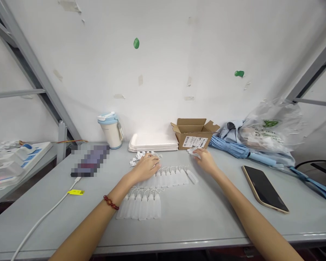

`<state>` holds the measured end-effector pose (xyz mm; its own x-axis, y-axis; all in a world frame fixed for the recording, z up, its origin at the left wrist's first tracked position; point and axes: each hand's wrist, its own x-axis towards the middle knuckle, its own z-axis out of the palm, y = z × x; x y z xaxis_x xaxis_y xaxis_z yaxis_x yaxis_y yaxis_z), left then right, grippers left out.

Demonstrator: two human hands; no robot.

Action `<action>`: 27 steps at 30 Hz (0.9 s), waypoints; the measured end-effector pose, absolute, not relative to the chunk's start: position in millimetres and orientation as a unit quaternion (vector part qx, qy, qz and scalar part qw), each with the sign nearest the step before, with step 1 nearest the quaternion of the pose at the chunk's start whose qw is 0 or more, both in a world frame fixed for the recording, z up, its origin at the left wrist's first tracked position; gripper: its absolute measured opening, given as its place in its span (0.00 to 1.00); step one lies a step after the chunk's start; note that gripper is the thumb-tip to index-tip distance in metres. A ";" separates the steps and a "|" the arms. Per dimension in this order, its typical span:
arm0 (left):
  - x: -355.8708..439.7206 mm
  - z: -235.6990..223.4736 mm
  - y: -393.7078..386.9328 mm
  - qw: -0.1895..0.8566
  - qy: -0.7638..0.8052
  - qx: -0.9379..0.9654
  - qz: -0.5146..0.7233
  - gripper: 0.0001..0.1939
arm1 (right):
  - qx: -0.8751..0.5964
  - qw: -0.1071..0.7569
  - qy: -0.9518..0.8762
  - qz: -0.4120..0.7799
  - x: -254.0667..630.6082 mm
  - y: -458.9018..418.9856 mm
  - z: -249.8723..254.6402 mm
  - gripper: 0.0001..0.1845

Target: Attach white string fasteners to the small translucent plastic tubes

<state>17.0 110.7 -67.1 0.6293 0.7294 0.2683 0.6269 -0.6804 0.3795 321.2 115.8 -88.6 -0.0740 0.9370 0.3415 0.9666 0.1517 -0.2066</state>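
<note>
My left hand (146, 168) reaches over a cluster of small white caps (138, 156), its fingers bent together and pointing down. What its fingertips hold, if anything, is hidden. My right hand (205, 159) is closed on a small whitish plastic bottle (191, 150), mostly covered by the fingers, just in front of the cardboard box (191, 137). Below the hands lie two rows of translucent plastic bottles with thin curved white strips at their tops: a back row (172, 178), whose rightmost bottle (192, 176) is tilted, and a front row (139, 207).
A stack of white foam sheets (153, 142) and a cream tumbler (112, 134) stand against the wall. To the left are a blurred-out phone-like object (92, 161) and a white cable (47, 214). A phone (264, 188), a blue umbrella (229, 146) and a plastic bag (271, 127) lie right.
</note>
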 end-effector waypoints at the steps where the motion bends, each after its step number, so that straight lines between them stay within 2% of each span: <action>1: 16.4 -67.8 112.1 0.132 0.383 0.889 0.211 0.14 | -0.651 0.199 -0.732 -0.038 321.3 115.8 -88.7 0.16; 5: 13.2 -63.0 116.7 0.155 0.405 0.869 0.238 0.17 | -0.651 0.193 -0.733 -0.040 321.1 115.6 -88.8 0.17; 12: 11.1 -47.0 117.2 0.317 0.472 0.759 0.316 0.24 | -0.665 0.182 -0.722 -0.049 320.8 117.4 -90.4 0.21; 20: 8.0 -49.5 120.3 0.432 0.476 0.674 0.364 0.28 | -0.674 0.173 -0.716 -0.056 318.0 117.1 -92.4 0.17; 27: 7.4 -53.9 120.3 0.494 0.473 0.643 0.344 0.29 | -0.660 0.214 -0.719 -0.048 313.6 114.1 -88.9 0.14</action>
